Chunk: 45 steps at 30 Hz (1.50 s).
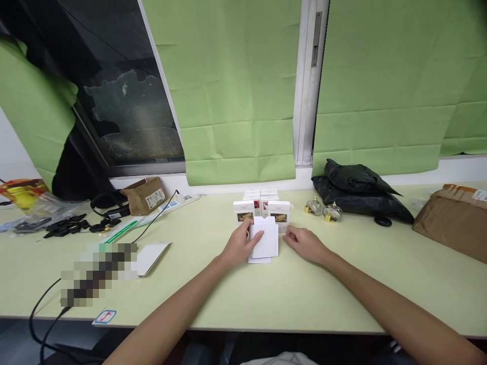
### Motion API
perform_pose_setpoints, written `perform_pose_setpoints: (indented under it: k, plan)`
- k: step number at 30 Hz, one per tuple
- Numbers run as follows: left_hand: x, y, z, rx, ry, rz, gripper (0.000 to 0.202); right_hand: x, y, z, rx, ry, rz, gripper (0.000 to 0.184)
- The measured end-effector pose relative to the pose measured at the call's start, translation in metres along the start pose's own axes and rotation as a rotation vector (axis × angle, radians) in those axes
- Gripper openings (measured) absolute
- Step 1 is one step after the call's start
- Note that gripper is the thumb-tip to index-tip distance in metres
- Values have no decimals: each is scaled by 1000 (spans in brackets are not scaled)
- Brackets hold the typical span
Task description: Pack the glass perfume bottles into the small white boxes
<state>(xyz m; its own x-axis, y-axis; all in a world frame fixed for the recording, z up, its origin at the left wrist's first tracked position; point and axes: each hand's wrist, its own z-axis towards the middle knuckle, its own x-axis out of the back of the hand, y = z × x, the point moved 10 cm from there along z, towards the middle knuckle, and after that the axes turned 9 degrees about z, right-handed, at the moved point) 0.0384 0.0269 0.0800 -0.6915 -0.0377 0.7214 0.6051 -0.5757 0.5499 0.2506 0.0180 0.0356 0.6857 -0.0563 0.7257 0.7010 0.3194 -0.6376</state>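
Note:
Several flat white cards [264,241], loosely stacked, are gripped by my left hand [240,242], its thumb across their front. My right hand [305,243] rests on the table to the right of the cards, apart from them, with its fingers curled; whether anything is inside them is hidden. Directly behind the cards stand small white boxes with a picture on the front, a left box [244,206] and a right box [279,207]. More white boxes with red marks [269,193] stand in rows behind these.
On the pale table [342,294], two glass bottles with gold parts [314,206] and a black plastic bag [361,195] lie to the right. A brown package [452,220] sits at the far right. Leftward are a cardboard box [146,196], a white folded card [152,257] and cables [41,299].

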Motion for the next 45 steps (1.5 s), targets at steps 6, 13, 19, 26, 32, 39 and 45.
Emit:
perform_pose_setpoints:
  k: [6, 13, 19, 26, 32, 39, 45]
  plan:
    - [-1, 5, -1, -15, -16, 2, 33, -3, -15, -5, 88, -35, 134, 30]
    - [-3, 5, -1, -29, -30, 6, 32, 1, -35, -10, 162, -26, 220, 34]
    - [0, 9, 0, -57, 19, -114, 31, 5, -41, -12, 167, -16, 283, 36]
    - [-25, -7, 6, 84, -130, -584, 49, 4, -39, -13, 132, -17, 293, 35]
    - [-39, -1, 3, 212, -300, -898, 54, 3, -24, -8, 100, 60, 423, 39]
    - [-34, -3, 4, 287, -294, -1001, 55, 13, -40, -16, 147, 61, 316, 33]
    - [-27, -8, 6, 282, -279, -954, 64, 9, -49, -20, 141, -5, 365, 47]
